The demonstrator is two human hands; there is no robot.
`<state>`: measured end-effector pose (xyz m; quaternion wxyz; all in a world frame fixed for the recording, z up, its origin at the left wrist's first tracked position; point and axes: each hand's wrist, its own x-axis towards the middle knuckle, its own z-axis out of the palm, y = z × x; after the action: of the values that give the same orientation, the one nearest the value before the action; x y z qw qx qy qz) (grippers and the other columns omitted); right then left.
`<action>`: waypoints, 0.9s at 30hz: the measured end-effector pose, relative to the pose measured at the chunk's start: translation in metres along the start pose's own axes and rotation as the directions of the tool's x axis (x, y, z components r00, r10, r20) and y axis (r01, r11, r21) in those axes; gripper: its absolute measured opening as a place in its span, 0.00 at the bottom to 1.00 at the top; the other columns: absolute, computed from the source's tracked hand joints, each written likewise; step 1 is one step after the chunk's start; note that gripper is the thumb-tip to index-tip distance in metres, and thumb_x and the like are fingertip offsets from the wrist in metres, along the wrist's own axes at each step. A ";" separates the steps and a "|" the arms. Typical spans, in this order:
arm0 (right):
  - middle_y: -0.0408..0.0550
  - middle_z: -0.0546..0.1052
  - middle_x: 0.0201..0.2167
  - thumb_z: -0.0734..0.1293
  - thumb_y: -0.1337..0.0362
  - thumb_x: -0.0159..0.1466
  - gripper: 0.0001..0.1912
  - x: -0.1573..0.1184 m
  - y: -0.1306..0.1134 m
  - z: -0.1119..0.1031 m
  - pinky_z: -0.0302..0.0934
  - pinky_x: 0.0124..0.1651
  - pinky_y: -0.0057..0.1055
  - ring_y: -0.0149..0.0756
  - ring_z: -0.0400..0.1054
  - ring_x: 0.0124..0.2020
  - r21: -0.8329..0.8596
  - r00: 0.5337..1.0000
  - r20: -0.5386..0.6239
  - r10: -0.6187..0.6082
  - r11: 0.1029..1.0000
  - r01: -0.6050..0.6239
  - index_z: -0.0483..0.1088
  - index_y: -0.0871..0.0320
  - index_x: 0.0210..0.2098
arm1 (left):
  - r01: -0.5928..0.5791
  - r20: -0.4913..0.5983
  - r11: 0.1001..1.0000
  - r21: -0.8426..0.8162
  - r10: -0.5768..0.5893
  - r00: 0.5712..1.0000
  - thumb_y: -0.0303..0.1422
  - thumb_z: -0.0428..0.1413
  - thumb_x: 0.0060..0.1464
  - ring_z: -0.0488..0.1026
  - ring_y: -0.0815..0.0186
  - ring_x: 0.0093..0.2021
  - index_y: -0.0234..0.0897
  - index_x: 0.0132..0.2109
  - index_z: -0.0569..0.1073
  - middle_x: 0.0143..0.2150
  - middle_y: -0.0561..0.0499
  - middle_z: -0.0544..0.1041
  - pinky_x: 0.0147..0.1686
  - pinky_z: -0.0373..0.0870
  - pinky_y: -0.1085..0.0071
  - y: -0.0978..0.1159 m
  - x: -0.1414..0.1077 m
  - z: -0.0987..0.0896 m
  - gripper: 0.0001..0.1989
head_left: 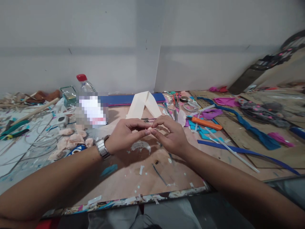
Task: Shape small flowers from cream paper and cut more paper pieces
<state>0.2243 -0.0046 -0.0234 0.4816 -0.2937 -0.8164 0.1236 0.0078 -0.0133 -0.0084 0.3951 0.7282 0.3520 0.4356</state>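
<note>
My left hand [126,133], with a metal watch [103,147] at the wrist, has its thumb and fingers pinched together above the middle of the table. Its fingertips meet those of my right hand [171,135], which is closed in a pinch too. Between them shows a tiny pale pinkish bit, too small to name. Just beyond the fingers lies a folded cream paper strip [137,103]. Below the hands, a clear curved scrap [141,145] lies on the wooden tabletop [133,181].
At left stand a red-capped bottle [86,84], crumpled peach paper pieces [75,140] and green-handled pliers [14,129]. On the right lie an orange utility knife [206,123], a blue strip [226,148], a white stick [232,151] and twisted blue paper [250,127].
</note>
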 end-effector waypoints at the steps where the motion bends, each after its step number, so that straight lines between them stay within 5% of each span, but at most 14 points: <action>1: 0.46 0.80 0.35 0.71 0.59 0.70 0.07 0.000 0.000 0.000 0.66 0.45 0.39 0.39 0.74 0.40 0.001 1.000 0.000 0.002 1.000 -0.002 0.72 0.54 0.38 | 0.012 -0.003 1.000 -0.019 -0.012 1.000 0.38 0.67 0.59 0.83 0.62 0.44 0.37 0.47 0.86 0.47 0.43 0.87 0.44 0.78 0.67 0.000 0.000 0.000 0.11; 11: 0.48 0.82 0.40 0.72 0.60 0.69 0.06 0.001 0.000 -0.003 0.68 0.48 0.42 0.43 0.76 0.43 -0.085 0.999 -0.042 -0.018 0.996 0.015 0.74 0.53 0.44 | 0.092 -0.081 0.989 -0.114 -0.102 0.991 0.36 0.65 0.60 0.84 0.62 0.43 0.35 0.43 0.84 0.43 0.44 0.87 0.46 0.81 0.67 0.006 0.004 0.001 0.09; 19: 0.48 0.83 0.39 0.70 0.64 0.71 0.01 0.002 0.002 -0.001 0.68 0.49 0.43 0.41 0.77 0.42 -0.082 0.995 -0.033 -0.095 0.992 0.092 0.75 0.53 0.42 | 0.021 -0.061 0.997 -0.069 -0.025 0.998 0.34 0.64 0.62 0.84 0.62 0.47 0.38 0.47 0.86 0.48 0.44 0.87 0.49 0.81 0.67 0.002 0.002 0.001 0.09; 27: 0.48 0.80 0.37 0.66 0.62 0.73 0.05 0.001 0.001 0.000 0.66 0.47 0.43 0.41 0.74 0.41 -0.103 0.998 0.004 -0.067 0.992 0.067 0.72 0.53 0.40 | 0.008 -0.038 1.000 -0.019 -0.009 0.999 0.35 0.63 0.63 0.83 0.65 0.41 0.39 0.46 0.86 0.44 0.45 0.87 0.43 0.81 0.69 0.001 0.000 0.002 0.09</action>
<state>0.2240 -0.0034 -0.0229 0.4693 -0.2902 -0.8314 0.0653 0.0104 -0.0141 -0.0079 0.3969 0.7144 0.3586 0.4511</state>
